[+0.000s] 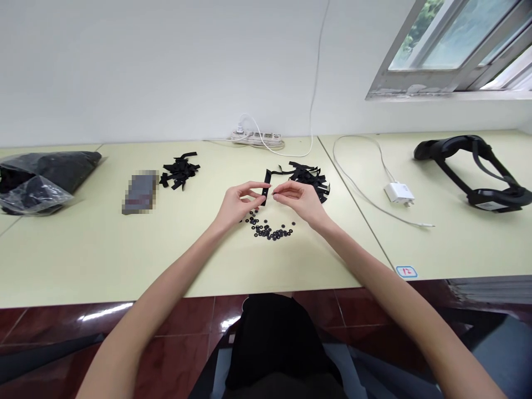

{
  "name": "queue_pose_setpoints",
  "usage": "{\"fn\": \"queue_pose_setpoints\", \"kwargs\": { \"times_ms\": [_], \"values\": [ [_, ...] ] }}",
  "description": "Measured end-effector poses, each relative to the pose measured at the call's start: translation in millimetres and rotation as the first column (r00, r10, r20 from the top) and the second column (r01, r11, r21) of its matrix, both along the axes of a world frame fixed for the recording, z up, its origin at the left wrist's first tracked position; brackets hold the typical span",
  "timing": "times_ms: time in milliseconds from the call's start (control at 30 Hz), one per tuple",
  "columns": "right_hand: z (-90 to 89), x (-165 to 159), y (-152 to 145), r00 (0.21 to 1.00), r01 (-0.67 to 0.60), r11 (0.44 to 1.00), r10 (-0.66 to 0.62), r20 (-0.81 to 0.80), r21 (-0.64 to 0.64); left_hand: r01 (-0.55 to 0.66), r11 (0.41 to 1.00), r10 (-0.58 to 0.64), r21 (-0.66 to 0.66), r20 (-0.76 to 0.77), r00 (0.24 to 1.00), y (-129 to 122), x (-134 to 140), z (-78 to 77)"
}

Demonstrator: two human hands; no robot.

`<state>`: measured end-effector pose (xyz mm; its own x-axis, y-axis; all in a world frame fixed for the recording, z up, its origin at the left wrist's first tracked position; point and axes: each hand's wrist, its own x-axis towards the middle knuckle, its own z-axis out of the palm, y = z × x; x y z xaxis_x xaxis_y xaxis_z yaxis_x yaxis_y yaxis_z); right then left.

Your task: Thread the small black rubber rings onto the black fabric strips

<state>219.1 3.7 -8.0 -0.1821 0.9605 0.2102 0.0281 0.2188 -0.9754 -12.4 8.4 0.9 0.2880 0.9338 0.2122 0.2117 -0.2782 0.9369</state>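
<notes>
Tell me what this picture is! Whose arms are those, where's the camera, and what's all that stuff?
There's no robot here, just a person's two bare hands. The camera is worn on that person's head, looking forward and down.

The left hand holds a small black strip. The right hand is close beside it; whether it pinches something is too small to tell.

On the pale table, little black discs lie scattered near the hands. One pile of black strips is by the right hand, another farther left. A white plug lies to the right.

White wall (166, 66), window (461, 39) at upper right — pale yellow tables (103, 255) above glossy red floor tiles (178, 360).
</notes>
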Motion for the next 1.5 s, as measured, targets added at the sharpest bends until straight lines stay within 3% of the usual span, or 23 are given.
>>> {"fn": "queue_pose_setpoints", "kwargs": {
  "times_ms": [567,1067,1367,1500],
  "values": [
    [-4.8,-5.8,-1.3,1.0,0.02,0.998,-0.021,0.015,0.052,0.113,0.987,-0.117,0.116,0.021,0.993,-4.4,8.7,-5.4],
    [-0.3,-9.7,-4.3,0.998,0.0,0.995,-0.007,-0.069,-0.102,0.135,0.989,-0.14,0.061,0.102,0.985,-8.6,11.6,-1.0],
    [0.0,-6.8,-2.8,0.993,0.067,0.997,-0.072,-0.098,-0.047,0.157,0.983,-0.166,0.093,0.097,0.981,-9.0,11.7,0.2],
    [2.3,-6.4,-5.3,0.987,0.155,0.983,-0.15,-0.06,0.097,0.102,0.982,-0.118,0.161,0.09,0.989,-7.3,10.6,0.0]
  ]
}}
